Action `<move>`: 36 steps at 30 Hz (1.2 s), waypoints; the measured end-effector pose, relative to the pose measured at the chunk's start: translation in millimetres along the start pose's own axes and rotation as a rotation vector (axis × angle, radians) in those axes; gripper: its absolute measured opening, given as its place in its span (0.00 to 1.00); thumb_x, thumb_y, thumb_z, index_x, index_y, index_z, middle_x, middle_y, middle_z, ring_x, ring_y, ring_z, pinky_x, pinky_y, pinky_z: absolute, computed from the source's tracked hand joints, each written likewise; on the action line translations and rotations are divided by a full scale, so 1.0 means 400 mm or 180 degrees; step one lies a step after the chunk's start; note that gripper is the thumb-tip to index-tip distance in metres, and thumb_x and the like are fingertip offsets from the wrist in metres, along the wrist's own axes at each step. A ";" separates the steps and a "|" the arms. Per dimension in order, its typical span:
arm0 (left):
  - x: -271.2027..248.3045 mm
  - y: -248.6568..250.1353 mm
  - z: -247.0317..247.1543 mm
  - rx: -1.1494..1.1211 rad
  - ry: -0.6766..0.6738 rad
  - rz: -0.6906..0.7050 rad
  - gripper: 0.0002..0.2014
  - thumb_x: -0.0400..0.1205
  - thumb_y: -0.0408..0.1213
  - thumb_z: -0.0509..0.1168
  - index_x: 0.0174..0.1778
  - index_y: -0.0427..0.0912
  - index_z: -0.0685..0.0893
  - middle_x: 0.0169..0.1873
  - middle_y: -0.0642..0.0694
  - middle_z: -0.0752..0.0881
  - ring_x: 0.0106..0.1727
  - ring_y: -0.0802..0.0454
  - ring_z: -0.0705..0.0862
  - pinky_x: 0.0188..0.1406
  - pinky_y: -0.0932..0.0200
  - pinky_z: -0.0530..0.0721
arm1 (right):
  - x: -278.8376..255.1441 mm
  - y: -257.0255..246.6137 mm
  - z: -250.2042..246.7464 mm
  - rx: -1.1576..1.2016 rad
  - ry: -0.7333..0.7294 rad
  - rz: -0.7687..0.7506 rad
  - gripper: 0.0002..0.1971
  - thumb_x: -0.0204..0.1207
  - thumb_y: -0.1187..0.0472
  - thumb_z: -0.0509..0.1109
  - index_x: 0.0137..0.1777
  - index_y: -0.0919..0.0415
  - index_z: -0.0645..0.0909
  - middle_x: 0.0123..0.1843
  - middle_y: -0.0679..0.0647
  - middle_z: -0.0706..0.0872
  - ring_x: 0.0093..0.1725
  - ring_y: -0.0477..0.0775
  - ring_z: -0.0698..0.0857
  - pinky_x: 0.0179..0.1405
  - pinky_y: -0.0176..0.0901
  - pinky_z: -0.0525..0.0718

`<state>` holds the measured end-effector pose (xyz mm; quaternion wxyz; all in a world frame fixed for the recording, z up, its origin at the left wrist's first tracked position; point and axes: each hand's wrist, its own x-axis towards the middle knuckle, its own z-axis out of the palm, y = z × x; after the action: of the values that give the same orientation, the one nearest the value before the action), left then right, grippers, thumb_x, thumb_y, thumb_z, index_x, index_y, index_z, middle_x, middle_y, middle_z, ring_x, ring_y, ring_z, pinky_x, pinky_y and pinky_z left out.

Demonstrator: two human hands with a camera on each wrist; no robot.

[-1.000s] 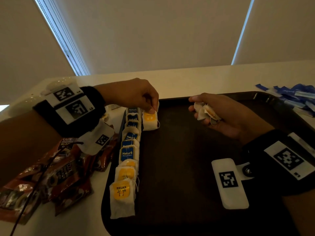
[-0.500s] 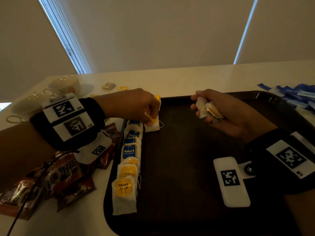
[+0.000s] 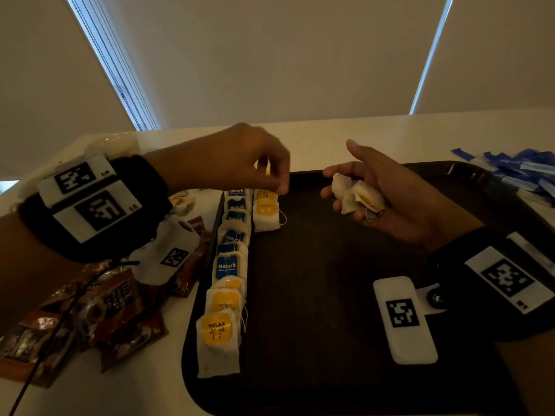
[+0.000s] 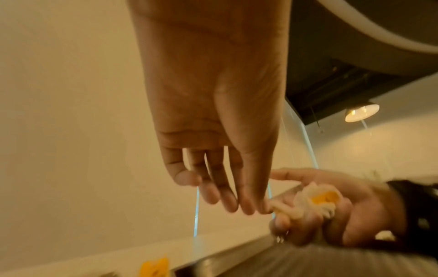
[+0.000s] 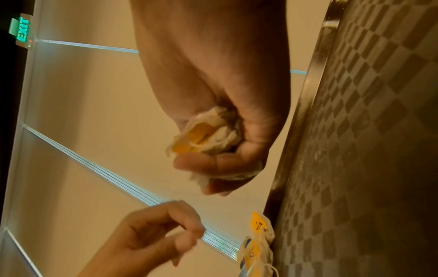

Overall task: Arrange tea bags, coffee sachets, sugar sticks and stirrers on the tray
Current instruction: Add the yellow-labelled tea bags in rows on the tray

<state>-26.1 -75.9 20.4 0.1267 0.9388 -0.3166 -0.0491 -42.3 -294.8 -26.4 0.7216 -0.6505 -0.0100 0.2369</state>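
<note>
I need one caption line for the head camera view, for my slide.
Right hand holds spare tea bags above the dark tray; left hand hovers over the second row's yellow-tagged bag.

RELAX: yellow-tagged tea bag | Natur's: blue-tagged tea bag | EXIT: green sign

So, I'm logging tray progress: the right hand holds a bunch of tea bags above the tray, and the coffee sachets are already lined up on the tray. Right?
Not quite. The head view shows the coffee sachets on the counter, left of the tray. The right hand does hold a bunch of tea bags above it.
</note>
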 end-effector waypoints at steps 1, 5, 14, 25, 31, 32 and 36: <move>-0.001 0.016 -0.006 -0.0115 0.0172 0.0141 0.09 0.74 0.47 0.69 0.47 0.49 0.85 0.42 0.60 0.84 0.46 0.61 0.81 0.41 0.76 0.75 | -0.002 0.000 0.004 -0.0016 -0.0053 0.0008 0.27 0.78 0.37 0.55 0.60 0.59 0.79 0.42 0.57 0.87 0.31 0.47 0.84 0.18 0.34 0.77; 0.006 0.082 -0.004 -0.0323 0.0609 0.0802 0.14 0.75 0.50 0.72 0.51 0.46 0.84 0.44 0.53 0.84 0.43 0.60 0.81 0.38 0.82 0.72 | -0.006 0.006 0.016 -0.0007 -0.0177 0.0078 0.32 0.77 0.33 0.53 0.63 0.58 0.79 0.45 0.59 0.86 0.32 0.49 0.83 0.21 0.35 0.78; 0.051 0.142 0.047 0.0175 0.0320 0.1410 0.17 0.75 0.54 0.61 0.49 0.46 0.85 0.46 0.60 0.77 0.42 0.66 0.73 0.45 0.81 0.68 | -0.020 0.008 0.028 0.0529 -0.0410 0.0037 0.28 0.77 0.35 0.54 0.52 0.58 0.83 0.43 0.57 0.82 0.34 0.52 0.81 0.26 0.37 0.83; 0.026 0.094 0.010 -0.1509 0.0453 0.0082 0.05 0.75 0.40 0.70 0.44 0.46 0.83 0.43 0.49 0.88 0.42 0.58 0.88 0.34 0.63 0.87 | -0.010 0.006 0.019 0.0333 -0.0567 0.0053 0.39 0.74 0.27 0.47 0.66 0.58 0.77 0.49 0.61 0.82 0.36 0.51 0.83 0.29 0.39 0.83; 0.008 0.074 0.000 -0.2154 0.0734 -0.0353 0.05 0.78 0.35 0.68 0.47 0.39 0.82 0.38 0.50 0.90 0.40 0.57 0.89 0.31 0.64 0.86 | -0.008 0.007 0.027 0.0116 -0.0474 -0.0238 0.29 0.66 0.40 0.66 0.64 0.55 0.76 0.58 0.59 0.81 0.37 0.47 0.81 0.30 0.36 0.82; 0.006 0.071 -0.002 -0.2180 0.0790 -0.0403 0.05 0.77 0.35 0.69 0.47 0.39 0.82 0.38 0.50 0.90 0.40 0.56 0.89 0.31 0.64 0.87 | -0.008 0.008 0.026 0.0093 -0.0445 -0.0294 0.23 0.68 0.45 0.68 0.61 0.55 0.77 0.55 0.56 0.82 0.37 0.46 0.81 0.30 0.35 0.82; 0.001 0.069 0.002 -0.2181 0.0827 -0.0493 0.05 0.76 0.35 0.70 0.45 0.40 0.82 0.41 0.46 0.91 0.40 0.55 0.89 0.30 0.65 0.87 | -0.007 0.007 0.024 0.0140 -0.0289 -0.0458 0.07 0.79 0.57 0.65 0.54 0.57 0.79 0.44 0.52 0.82 0.32 0.42 0.80 0.27 0.32 0.81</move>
<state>-42.0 -97.3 26.9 0.4685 0.8615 -0.1912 -0.0420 -48.8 -286.9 -26.8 0.7497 -0.6206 -0.0842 0.2139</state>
